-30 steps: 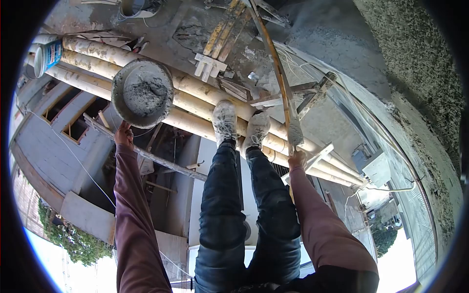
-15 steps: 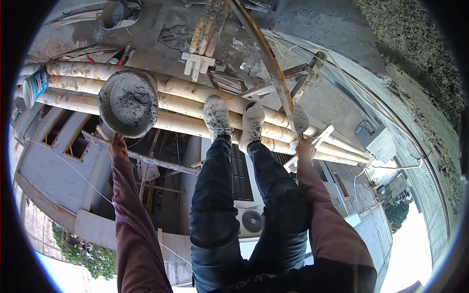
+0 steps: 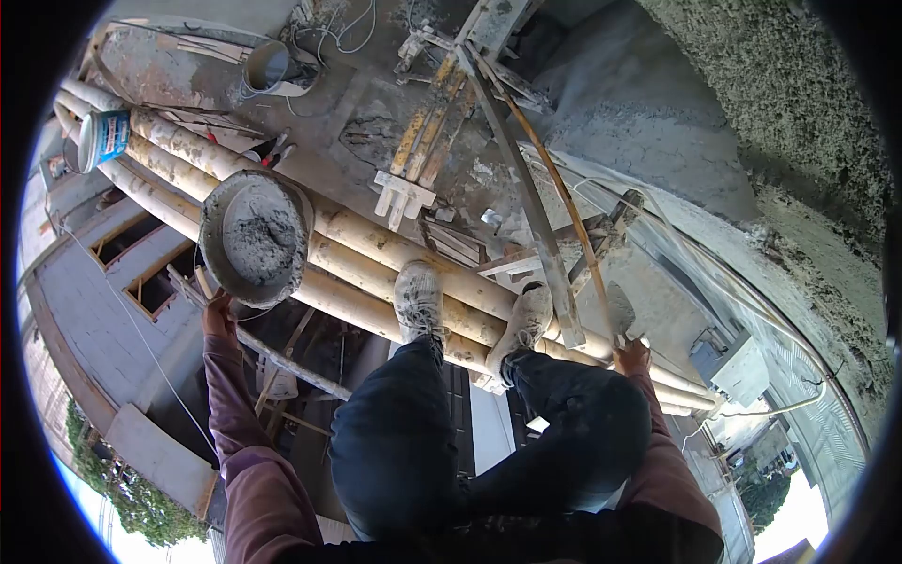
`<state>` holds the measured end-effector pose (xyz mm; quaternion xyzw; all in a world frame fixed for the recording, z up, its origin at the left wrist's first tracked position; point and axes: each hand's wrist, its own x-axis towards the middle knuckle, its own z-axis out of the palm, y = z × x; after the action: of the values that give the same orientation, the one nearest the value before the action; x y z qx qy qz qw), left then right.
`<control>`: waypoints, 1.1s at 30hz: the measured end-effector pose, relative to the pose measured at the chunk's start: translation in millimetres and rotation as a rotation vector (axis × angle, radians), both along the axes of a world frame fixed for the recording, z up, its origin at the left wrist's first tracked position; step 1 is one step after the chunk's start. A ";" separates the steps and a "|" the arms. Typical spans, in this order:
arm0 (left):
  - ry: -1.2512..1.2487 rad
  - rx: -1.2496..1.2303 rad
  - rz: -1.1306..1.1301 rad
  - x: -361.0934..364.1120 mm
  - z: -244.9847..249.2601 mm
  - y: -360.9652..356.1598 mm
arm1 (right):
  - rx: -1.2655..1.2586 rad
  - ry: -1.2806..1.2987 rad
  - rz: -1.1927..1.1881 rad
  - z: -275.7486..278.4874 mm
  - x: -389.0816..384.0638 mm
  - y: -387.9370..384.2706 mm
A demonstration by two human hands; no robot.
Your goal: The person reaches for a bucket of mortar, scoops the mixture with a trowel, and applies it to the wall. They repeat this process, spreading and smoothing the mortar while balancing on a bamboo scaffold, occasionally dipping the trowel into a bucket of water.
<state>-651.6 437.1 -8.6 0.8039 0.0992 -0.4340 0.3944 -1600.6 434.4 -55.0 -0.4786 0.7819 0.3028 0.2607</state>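
A round bucket of wet grey mortar [image 3: 263, 246] rests on the bamboo poles at left. My left hand [image 3: 220, 314] is closed at its near rim, by the thin wire handle; a short wooden piece [image 3: 202, 281] sticks up beside the fingers. Over at the right, my right hand [image 3: 632, 357] is wrapped round the grip of a trowel [image 3: 620, 308], whose mortar-smeared blade points away from me. A long grey board [image 3: 526, 193] slants down to the poles left of the trowel, and a thin brown strip [image 3: 554, 179] runs alongside it.
Both my shoes [image 3: 419, 299] stand on the bamboo poles [image 3: 362, 268], with a drop to lower structures below. A blue-labelled pail [image 3: 103, 139] sits further left. Red-handled tools [image 3: 272, 155] lie beyond the bucket. Rough plastered wall [image 3: 799, 113] rises at right.
The view has tilted and my knees are more bent. My right hand and the trowel have moved right and nearer me. The board and brown strip now show apart. My left hand stays at the bucket.
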 end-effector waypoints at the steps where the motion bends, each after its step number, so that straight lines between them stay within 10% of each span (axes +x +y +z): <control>1: -0.028 -0.026 0.024 -10.3 1.8 -1.9 | -0.031 0.031 0.209 1.3 7.4 -14.4; 5: -0.551 -0.087 0.305 -73.2 17.2 -17.9 | -0.309 -0.304 0.215 3.9 44.3 -98.5; 14: -0.202 -0.740 0.279 -151.1 97.0 -89.1 | -0.306 -0.348 1.130 92.4 278.2 -350.3; 19: -0.372 -0.715 0.243 -195.5 95.0 -95.7 | -0.211 -0.543 1.136 165.6 408.7 -322.3; 25: -0.298 -0.724 0.318 -234.4 107.6 -68.3 | -0.343 -0.964 1.019 107.5 407.0 -276.3; 33: -0.501 -0.481 0.392 -174.4 21.1 5.3 | -0.246 -0.808 1.073 130.2 427.5 -276.2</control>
<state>-825.9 442.3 12.5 0.7354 0.0471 -0.1520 0.6587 -1173.1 158.1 75.3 -0.9016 0.3065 0.0968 0.2896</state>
